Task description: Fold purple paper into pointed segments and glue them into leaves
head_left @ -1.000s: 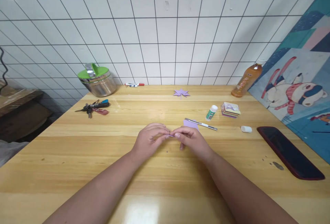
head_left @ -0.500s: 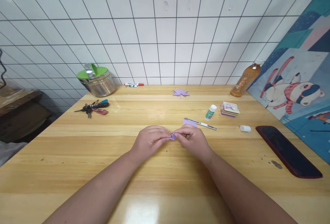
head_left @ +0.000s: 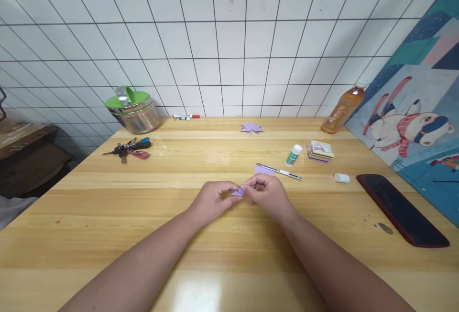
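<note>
A folded paper [head_left: 238, 192] is pinched by the left hand [head_left: 211, 202] and the right hand [head_left: 271, 195]; beyond the latter, a glue stick [head_left: 293, 156] is seen.

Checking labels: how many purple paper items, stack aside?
3: folded piece between left hand and right hand; leaf shape near wall; flat sheet just beyond right hand. Hands may hide more.

Both arms bare, converging on the paper [head_left: 236, 193]. Left forearm [head_left: 143, 259] comes in from its near left, right forearm [head_left: 330, 254] from its near right. Left grip [head_left: 211, 200] on paper's left side: pinched, thumb on the near side, index arched on the far side. Right grip [head_left: 269, 195] at paper's right end: thumb and index pinched, other fingers curled. Tips of both close together there.
</note>
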The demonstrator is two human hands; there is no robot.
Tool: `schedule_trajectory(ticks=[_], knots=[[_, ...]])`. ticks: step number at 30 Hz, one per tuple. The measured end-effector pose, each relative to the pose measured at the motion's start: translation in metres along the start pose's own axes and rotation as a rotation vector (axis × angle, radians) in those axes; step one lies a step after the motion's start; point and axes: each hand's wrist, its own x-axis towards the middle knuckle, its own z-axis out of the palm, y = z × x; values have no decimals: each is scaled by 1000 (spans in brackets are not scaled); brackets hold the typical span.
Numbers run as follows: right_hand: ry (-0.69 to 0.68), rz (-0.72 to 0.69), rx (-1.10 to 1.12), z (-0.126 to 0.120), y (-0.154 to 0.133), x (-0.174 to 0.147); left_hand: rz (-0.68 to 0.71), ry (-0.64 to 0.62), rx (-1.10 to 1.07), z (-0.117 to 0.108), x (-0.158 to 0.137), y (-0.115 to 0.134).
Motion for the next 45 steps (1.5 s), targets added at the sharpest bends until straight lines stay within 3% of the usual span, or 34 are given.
schedule_trajectory(ticks=[3, 9, 16, 24, 29, 32, 34, 35, 36, 39, 41, 45], knots=[[-16, -6, 19, 0, 0, -1, -2, 42, 10, -1, 0, 0], [16, -164, -120, -1, -1, -2, -1, 56, 35, -3, -2, 1], [-6, -115, -44, 1, 0, -2, 45, 62, -8, -4, -2, 2], [18, -383, -306, -4, -10, -9, 212, 93, 114, -8, -2, -4], [60, -511, -452, -5, -10, -11, 336, 197, 222, -11, -4, 0], [87, -549, -523, -4, -10, -11, 420, 344, 168, -12, -9, 4], [117, -557, -583, -4, -10, -12, 334, 432, -14, -12, -12, 7], [131, -558, -616, -4, -10, -12, 235, 416, -137, -12, -13, 9], [139, -561, -651, -3, -10, -12, 108, 352, -263, -11, -13, 10], [127, -597, -737, -2, -7, -12, -199, -8, -522, -7, -9, 16], [110, -615, -761, -2, -5, -11, -247, -66, -609, -3, -6, 20], [80, -615, -669, -2, 0, -8, -308, -10, -663, 0, -2, 19]])
